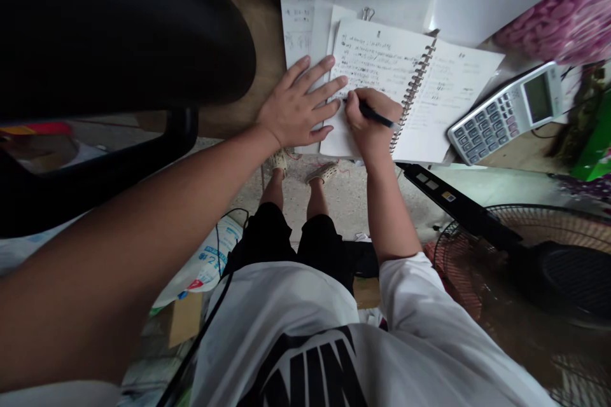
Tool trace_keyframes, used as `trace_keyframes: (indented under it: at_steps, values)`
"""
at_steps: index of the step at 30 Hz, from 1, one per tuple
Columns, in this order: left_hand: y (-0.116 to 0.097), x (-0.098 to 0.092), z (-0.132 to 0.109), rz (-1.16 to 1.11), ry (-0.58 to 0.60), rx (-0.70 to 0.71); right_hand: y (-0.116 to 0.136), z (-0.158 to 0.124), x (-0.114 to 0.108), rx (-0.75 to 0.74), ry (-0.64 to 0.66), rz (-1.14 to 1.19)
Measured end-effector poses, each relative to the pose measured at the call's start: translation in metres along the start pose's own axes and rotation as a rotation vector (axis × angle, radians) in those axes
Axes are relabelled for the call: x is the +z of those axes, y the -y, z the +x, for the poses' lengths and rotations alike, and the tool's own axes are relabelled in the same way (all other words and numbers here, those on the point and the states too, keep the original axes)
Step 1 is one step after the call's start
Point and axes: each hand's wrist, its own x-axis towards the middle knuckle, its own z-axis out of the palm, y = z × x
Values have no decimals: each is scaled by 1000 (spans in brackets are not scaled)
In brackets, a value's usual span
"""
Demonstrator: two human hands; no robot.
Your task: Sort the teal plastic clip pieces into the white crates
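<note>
My left hand point(298, 105) lies flat with its fingers spread, pressing on the left page of a spiral-bound notebook point(367, 54). The page is covered in handwriting, and the notebook's wire binding point(415, 86) runs down its middle. My right hand point(370, 124) grips a black pen point(377, 116) with its tip on the left page, just beside my left fingertips. The pen tip is partly hidden by my fingers. The right page point(449, 98) also carries handwriting.
Loose handwritten papers point(305, 0) and a binder clip point(367, 13) lie beyond the notebook. To the right sit a grey calculator point(503, 114) and pink fabric point(558, 16). A black chair back point(119, 25) looms left, and an electric fan point(525, 254) stands lower right.
</note>
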Motion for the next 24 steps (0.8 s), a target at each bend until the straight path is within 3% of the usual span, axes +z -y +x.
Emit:
trace_keyframes:
  at_steps: [17, 24]
  values:
    - [4, 7, -1, -60, -24, -33, -9, -1, 3, -67, -22, 38]
    - [6, 9, -2, -91, -48, -23, -9, -2, 2, -20, -23, 41]
